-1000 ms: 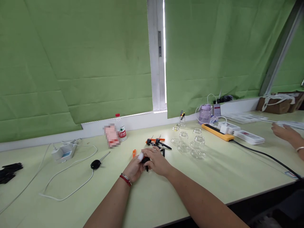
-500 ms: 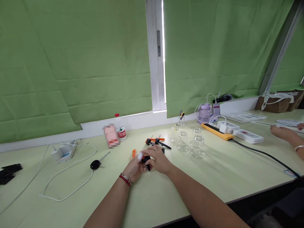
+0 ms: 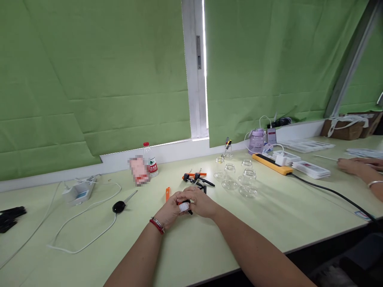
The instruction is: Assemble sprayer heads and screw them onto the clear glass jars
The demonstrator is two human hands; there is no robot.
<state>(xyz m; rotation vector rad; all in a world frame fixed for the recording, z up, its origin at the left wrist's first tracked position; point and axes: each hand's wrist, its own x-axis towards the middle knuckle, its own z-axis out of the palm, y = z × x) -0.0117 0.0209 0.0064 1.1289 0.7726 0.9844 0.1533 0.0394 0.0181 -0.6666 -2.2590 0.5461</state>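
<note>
Both hands meet over the near middle of the table, around a small black-and-orange piece [image 3: 188, 208] that they mostly hide. My left hand [image 3: 172, 210] is closed on it, with a white wrapping on the thumb. From the other side my right hand [image 3: 201, 202] curls its fingers over the same piece. Just behind the hands lie black-and-orange tools [image 3: 191, 175] with thin metal shafts, crossing one another. An orange strip [image 3: 168, 194] lies close to my left fingers. A black bracket-shaped part [image 3: 204, 189] shows past my right knuckles.
Several clear glass jars [image 3: 229, 177] stand right of the hands. A water bottle [image 3: 151, 161] is at the back, and a corded black round-headed tool [image 3: 119, 207] lies left. An orange power strip [image 3: 272, 164] trails a black cable. A co-worker's hand [image 3: 350, 165] is at far right.
My hands have closed more tightly together over the piece, and my left thumb has come down across it. At far right the co-worker's hands have shifted.
</note>
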